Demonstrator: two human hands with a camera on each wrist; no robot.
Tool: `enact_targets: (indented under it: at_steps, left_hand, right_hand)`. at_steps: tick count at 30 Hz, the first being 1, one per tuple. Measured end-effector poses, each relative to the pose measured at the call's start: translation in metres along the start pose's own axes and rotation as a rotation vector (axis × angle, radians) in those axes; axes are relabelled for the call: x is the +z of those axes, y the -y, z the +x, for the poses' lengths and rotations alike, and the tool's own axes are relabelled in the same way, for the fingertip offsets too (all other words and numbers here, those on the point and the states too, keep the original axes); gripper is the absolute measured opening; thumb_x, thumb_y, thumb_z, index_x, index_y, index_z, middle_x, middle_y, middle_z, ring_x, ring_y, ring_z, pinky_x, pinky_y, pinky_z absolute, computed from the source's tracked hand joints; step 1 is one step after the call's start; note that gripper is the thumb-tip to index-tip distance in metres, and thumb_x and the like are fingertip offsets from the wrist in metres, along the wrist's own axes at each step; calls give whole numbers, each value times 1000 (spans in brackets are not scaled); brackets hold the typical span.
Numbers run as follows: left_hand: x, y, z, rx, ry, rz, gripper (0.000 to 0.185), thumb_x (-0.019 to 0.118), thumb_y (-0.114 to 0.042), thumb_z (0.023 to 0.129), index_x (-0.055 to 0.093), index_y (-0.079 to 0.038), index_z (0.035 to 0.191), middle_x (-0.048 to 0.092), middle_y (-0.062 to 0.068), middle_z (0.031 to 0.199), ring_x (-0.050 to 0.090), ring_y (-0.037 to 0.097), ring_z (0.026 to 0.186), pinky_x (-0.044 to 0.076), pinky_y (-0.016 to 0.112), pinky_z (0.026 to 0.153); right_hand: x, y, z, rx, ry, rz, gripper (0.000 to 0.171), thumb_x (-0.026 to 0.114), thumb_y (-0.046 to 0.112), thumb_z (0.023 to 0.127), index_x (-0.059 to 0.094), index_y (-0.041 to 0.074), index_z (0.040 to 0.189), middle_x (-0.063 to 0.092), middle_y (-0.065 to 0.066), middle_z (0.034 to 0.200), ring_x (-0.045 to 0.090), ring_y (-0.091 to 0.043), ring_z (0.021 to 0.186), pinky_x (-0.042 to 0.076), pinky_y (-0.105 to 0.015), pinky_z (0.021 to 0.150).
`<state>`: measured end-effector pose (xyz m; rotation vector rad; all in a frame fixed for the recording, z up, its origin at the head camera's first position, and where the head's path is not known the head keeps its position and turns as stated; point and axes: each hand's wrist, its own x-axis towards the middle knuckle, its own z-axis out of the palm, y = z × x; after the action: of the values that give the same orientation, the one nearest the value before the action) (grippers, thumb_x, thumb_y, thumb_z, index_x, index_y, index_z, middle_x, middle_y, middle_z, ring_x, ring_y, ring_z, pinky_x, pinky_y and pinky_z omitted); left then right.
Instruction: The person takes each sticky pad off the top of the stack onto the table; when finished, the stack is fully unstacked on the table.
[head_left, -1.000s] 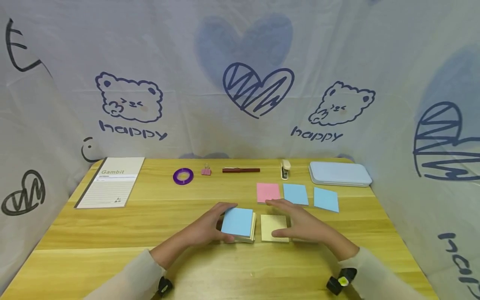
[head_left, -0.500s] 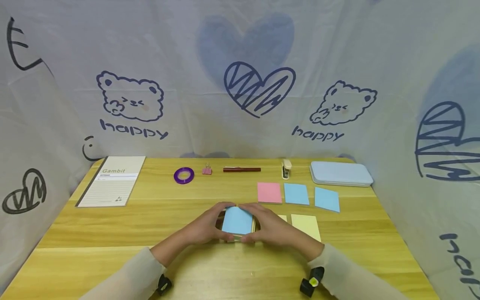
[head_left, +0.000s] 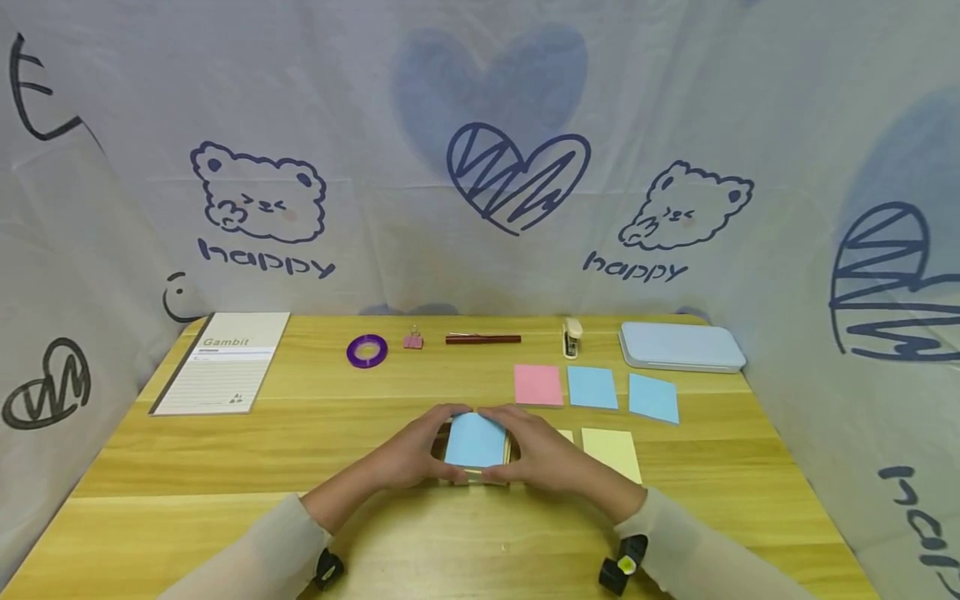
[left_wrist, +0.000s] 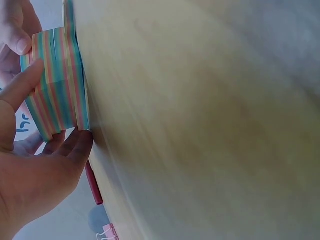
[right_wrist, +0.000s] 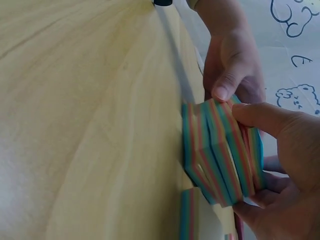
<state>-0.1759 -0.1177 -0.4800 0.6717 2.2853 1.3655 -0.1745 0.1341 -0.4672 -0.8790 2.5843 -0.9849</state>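
A tall stack of sticky note pads [head_left: 476,442] with a blue one on top stands at the middle of the table. My left hand [head_left: 408,454] grips its left side, thumb at the near face and fingers round the far side. Opposite, my right hand [head_left: 543,454] holds the right side in the same way, its thumb close to the left one. In the left wrist view the striped edges of the stack [left_wrist: 57,82] show slightly uneven layers. The right wrist view shows the stack [right_wrist: 220,150] leaning a little, with narrow gaps between some pads.
Right of the stack lie a yellow pad [head_left: 611,450] and another yellow pad [head_left: 566,434], mostly hidden by my right hand. Behind are pink [head_left: 537,386] and blue pads [head_left: 592,387]. Notebook [head_left: 221,364], purple tape [head_left: 367,351], binder clip [head_left: 413,341], pen [head_left: 483,339], stapler [head_left: 572,339] and case [head_left: 681,347] line the back.
My right hand has moved left from over a yellow pad to the stack's right side and now holds it. The left hand has stayed on the stack.
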Motion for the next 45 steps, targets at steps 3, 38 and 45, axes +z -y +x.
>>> enact_targets:
  at_steps: [3, 38, 45]
  left_hand:
    - [0, 1, 0, 10, 1, -7, 91, 86, -15, 85, 33, -5, 158, 42, 21, 155, 44, 45, 141, 36, 60, 117]
    - [1, -1, 0, 14, -16, 106, 85, 87, -25, 84, 44, -6, 154, 47, 15, 150, 44, 39, 141, 36, 57, 118]
    - [2, 0, 0, 14, -15, 105, 85, 87, -24, 84, 44, -6, 154, 47, 16, 150, 44, 40, 140, 36, 59, 118]
  right_hand:
    - [-6, -1, -3, -5, -6, -21, 83, 85, 34, 87, 45, 9, 155, 54, -6, 149, 55, -24, 131, 49, -48, 108]
    - [-98, -136, -183, 296, -180, -54, 86, 85, 35, 86, 42, 10, 156, 45, -24, 152, 38, -50, 141, 32, -24, 115]
    - [-96, -143, -184, 273, -146, -151, 85, 85, 41, 85, 45, 14, 156, 48, -17, 152, 43, -44, 140, 43, -40, 109]
